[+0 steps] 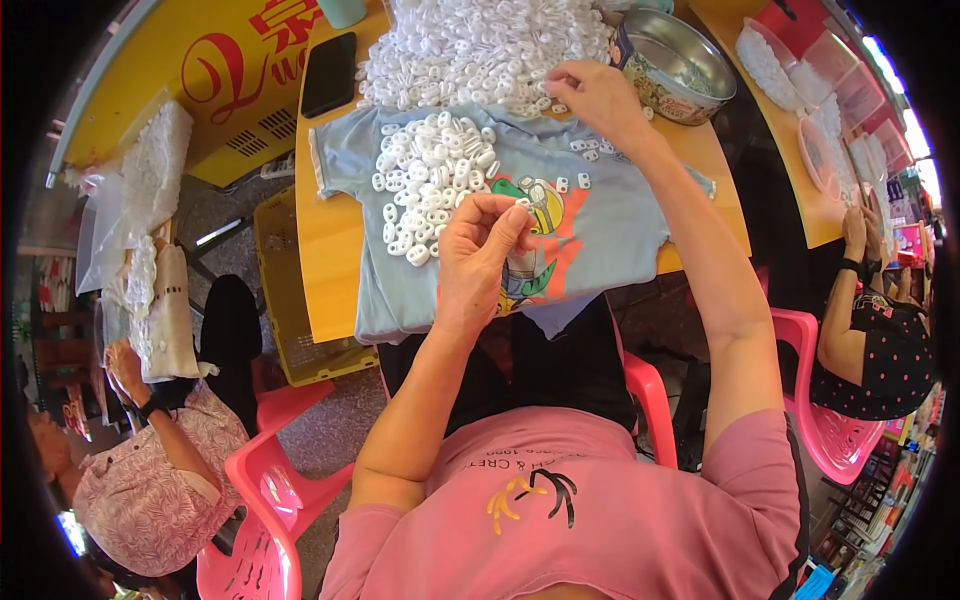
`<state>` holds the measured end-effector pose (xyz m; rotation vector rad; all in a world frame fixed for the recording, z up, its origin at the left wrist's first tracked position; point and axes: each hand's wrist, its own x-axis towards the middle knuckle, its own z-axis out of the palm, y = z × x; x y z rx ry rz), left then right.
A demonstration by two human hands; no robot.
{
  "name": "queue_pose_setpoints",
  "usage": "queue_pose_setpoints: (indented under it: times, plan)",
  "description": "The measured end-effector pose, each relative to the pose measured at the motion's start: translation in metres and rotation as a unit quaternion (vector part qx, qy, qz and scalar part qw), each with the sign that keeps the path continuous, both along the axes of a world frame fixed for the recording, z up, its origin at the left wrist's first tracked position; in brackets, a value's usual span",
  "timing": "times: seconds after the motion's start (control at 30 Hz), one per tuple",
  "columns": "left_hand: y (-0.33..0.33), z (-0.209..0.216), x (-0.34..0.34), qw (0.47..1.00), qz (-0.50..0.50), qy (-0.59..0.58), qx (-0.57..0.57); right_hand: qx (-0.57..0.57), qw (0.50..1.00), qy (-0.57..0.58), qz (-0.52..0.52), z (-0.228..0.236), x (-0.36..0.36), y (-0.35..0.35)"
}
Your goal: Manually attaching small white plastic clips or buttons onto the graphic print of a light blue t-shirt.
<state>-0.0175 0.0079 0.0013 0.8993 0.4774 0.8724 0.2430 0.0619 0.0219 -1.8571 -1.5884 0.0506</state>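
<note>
My left hand (483, 248) is raised over a light blue printed T-shirt (345, 225) spread on the table, its thumb and forefinger pinching a small white plastic piece (523, 203). Beside that hand, on the shirt, lies a heap of white oval pieces with two holes (430, 165). Stretched forward, my right hand (598, 98) has its fingers bent together at the front edge of a much larger pile of white pieces (480, 50). What its fingertips hold, if anything, is too small to make out. Several loose white pieces (590, 150) lie on the shirt below it.
A round metal tin (685, 60) with small bits inside stands right of the big pile. A black phone (329, 75) lies at the table's left. Pink plastic chairs (265, 480) flank me. One person (165, 470) sits at left, another (870, 340) at right.
</note>
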Motion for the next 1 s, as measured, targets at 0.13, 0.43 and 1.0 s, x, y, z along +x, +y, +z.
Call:
queue_pose_setpoints:
  times: [0.13,0.43,1.0]
  plan:
    - [-0.002,0.0,-0.002,1.0,0.002,-0.005,0.001,-0.033,0.995,-0.09,0.011,0.003,-0.008,0.002]
    - [-0.005,0.0,-0.002,1.0,0.002,-0.003,-0.003,0.079,0.993,-0.063,0.059,-0.006,-0.008,-0.006]
    - [0.002,-0.002,0.002,0.999,0.015,-0.038,-0.012,-0.101,0.84,0.513,0.143,0.027,-0.095,-0.107]
